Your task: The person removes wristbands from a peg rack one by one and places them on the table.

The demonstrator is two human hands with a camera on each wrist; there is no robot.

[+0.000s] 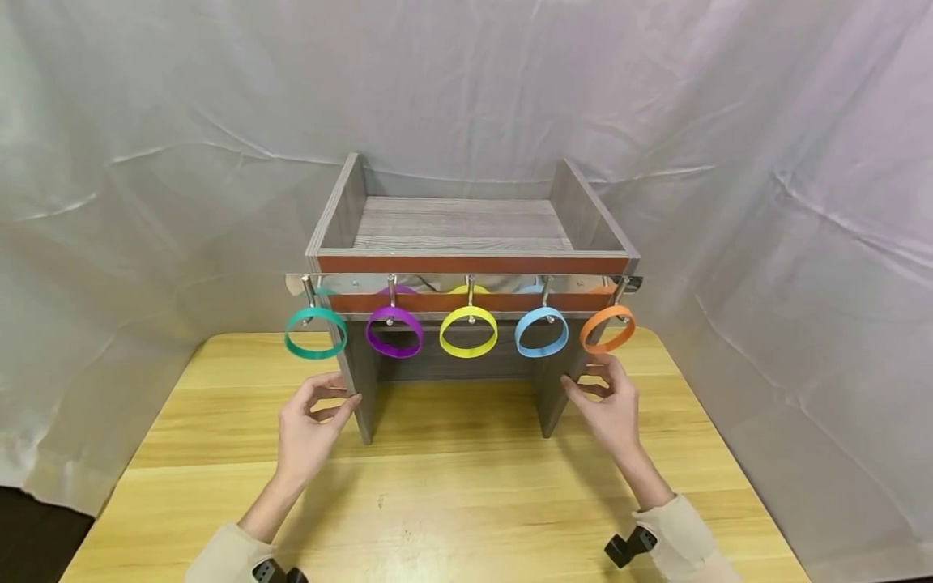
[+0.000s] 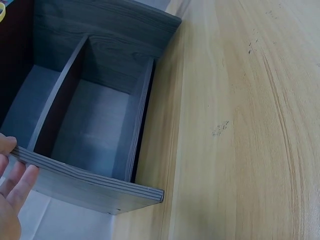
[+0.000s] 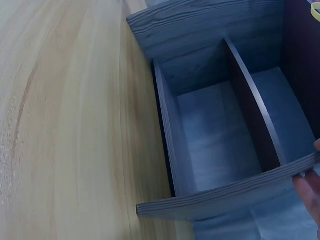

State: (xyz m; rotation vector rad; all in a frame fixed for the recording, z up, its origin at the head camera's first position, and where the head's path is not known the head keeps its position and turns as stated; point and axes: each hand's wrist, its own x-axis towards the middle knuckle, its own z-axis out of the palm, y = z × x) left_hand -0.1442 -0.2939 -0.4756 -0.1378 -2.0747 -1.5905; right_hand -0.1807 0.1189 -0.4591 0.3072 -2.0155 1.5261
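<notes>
A grey wood-grain shelf unit stands on the table. Its left side panel is gripped at the front edge by my left hand, thumb in front and fingers behind on the outer face. My right hand pinches the right side panel the same way. Across the front runs a shiny metal rail with hooks. From these hang a green ring, a purple ring, a yellow ring, a light blue ring and an orange ring. Both wrist views show the panel edges between thumb and fingers.
The unit rests on a light wooden table. Grey cloth hangs behind and at both sides. Inside the unit, a cross board shows in the left wrist view. Dark devices sit on both wrists.
</notes>
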